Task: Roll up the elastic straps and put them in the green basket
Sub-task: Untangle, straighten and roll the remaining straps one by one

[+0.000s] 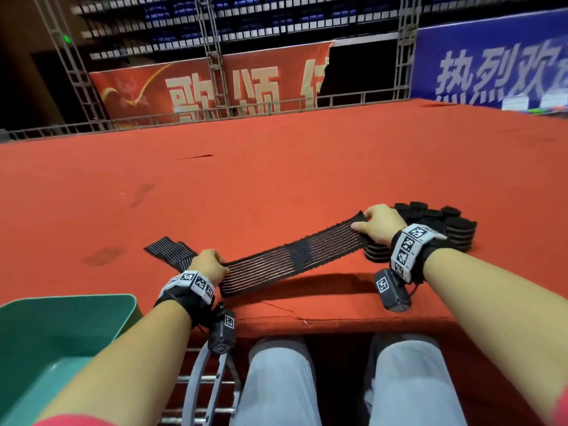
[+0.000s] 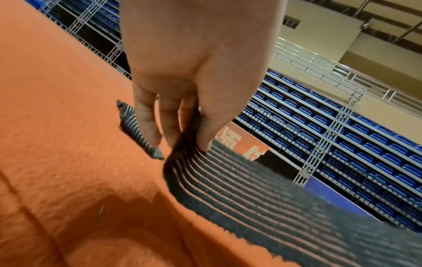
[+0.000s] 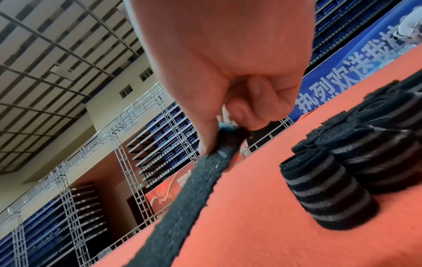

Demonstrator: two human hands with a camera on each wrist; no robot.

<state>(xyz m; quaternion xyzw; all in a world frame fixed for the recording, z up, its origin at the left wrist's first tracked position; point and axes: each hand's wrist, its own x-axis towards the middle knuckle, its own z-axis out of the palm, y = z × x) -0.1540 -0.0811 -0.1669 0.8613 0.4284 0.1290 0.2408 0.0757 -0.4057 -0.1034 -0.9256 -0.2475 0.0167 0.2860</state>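
Here the left hand and the right hand each pinch the black striped elastic strap, stretched taut between both grips above the red-covered worktop. Rolled black straps stand just beyond the right grip. The green plastic basket sits below the left forearm.

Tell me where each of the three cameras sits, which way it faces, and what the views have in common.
Head: worn on the head, looking forward and down over the red table; shows both forearms, left hand, right hand, knees, and the green basket.
Left wrist: looks along the left hand at fingers pinching the strap.
Right wrist: sits low, looking up along the right hand gripping the strap's other end, with the rolled straps beside it.
Shared: all three show the stretched strap and red table; head and right wrist both show the rolled straps.
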